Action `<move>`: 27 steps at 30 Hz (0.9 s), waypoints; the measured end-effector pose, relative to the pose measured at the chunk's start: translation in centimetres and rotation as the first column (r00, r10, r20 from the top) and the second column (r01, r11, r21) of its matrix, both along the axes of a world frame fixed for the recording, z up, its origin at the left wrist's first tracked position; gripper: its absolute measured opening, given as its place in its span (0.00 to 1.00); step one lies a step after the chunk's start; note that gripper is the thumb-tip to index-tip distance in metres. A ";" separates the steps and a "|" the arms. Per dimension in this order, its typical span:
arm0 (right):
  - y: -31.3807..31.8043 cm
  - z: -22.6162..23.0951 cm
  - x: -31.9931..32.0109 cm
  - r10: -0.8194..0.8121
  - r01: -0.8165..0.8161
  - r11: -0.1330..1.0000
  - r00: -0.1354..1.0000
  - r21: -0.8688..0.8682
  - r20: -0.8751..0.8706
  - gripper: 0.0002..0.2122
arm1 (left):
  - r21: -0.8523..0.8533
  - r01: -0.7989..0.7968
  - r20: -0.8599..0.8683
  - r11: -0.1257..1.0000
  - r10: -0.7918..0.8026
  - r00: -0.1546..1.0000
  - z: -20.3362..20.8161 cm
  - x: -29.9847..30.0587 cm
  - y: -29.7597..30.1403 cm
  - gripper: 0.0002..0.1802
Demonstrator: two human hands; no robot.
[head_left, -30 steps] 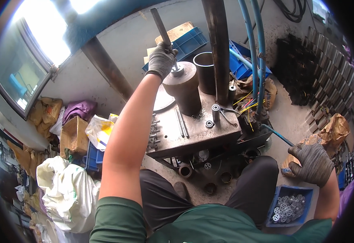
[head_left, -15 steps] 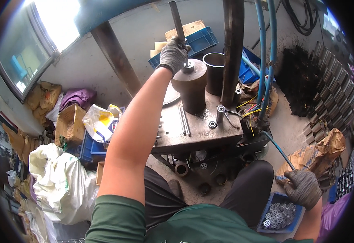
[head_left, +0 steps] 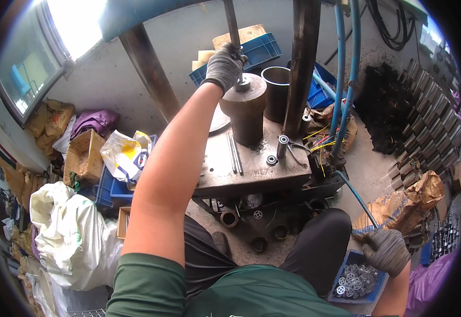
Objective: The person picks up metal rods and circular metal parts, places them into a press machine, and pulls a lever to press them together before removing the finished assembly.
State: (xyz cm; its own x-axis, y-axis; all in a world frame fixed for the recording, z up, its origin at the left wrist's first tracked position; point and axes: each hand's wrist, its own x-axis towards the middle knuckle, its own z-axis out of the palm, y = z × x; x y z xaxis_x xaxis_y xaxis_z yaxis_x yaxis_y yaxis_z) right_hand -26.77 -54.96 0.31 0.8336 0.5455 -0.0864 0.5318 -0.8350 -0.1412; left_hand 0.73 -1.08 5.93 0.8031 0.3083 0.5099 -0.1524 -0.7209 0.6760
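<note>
Streaky grey over the gloved left hand (head_left: 224, 68) and right hand (head_left: 386, 253). Dark grey along the bar (head_left: 231, 24), blue along the slanting lever (head_left: 359, 199). Dull grey across the worktop (head_left: 220, 166). Silvery on the spoked discs (head_left: 355, 279), blue on their bin (head_left: 353, 300). Deep green on the shirt (head_left: 257, 290), black on the trousers (head_left: 320, 253). White with yellow and dark blue patches on the plastic bag (head_left: 127, 158).

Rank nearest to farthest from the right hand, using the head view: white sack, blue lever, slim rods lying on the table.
From the right hand:
1. Blue lever: its end meets the glove.
2. Slim rods: ahead and left, on the table.
3. White sack: farthest, toward the picture's left.
</note>
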 end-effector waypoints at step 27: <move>-0.6 -1.8 -0.8 -0.030 0.030 0.997 1.000 0.073 -0.005 0.10 | -0.092 0.015 0.160 0.996 0.000 0.987 -3.2 0.5 -0.1 0.14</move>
State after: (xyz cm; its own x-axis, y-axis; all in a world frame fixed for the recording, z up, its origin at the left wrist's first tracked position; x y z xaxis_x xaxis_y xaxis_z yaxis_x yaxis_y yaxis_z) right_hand -27.53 -55.57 -1.47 0.8495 0.5252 -0.0504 0.5060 -0.8380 -0.2042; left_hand 1.21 -1.23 2.70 0.7160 0.3542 0.6016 -0.2692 -0.6550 0.7061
